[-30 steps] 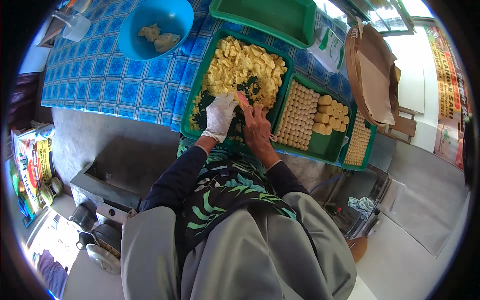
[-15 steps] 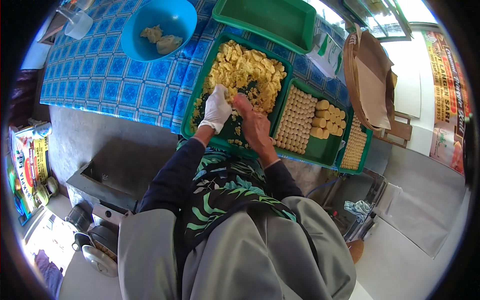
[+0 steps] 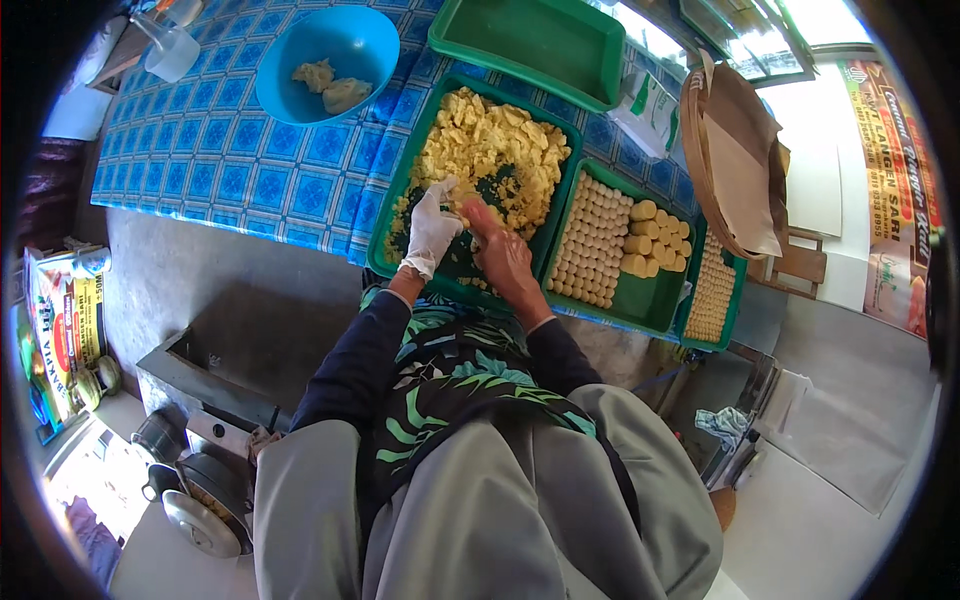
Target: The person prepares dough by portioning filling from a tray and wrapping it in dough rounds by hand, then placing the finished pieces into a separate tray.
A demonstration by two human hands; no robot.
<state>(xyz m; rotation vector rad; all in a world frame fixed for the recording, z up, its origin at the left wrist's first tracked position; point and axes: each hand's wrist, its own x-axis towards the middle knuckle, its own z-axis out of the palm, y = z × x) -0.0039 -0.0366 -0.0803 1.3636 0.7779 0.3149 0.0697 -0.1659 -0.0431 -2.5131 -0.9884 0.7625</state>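
Note:
My left hand (image 3: 433, 232), in a white glove, has its fingers bent together over the near part of a green tray (image 3: 388, 222) of crumbly yellow dough (image 3: 490, 137). Against it, from the right, my bare right hand (image 3: 503, 262) closes its reddened fingertips. A speck of yellow shows where the two hands meet, but what they grip is mostly hidden by the fingers. Crumbs lie scattered under them on the tray's dark bottom. Beside my right hand, a second green tray (image 3: 634, 302) holds rows of small pale balls (image 3: 594, 240) and stacked thicker yellow cylinders (image 3: 655, 240).
A blue bowl (image 3: 275, 88) with pale dough lumps stands at the far left on the blue checked tablecloth (image 3: 220, 180). Another green tray (image 3: 530, 45) lies behind. At right are a filled tray (image 3: 711, 290), a white-green package (image 3: 648, 112) and a round woven tray (image 3: 735, 160).
My hands stay together over the tray, and the left one has shifted slightly lower with its fingers a little more bent. The whole view has moved a little.

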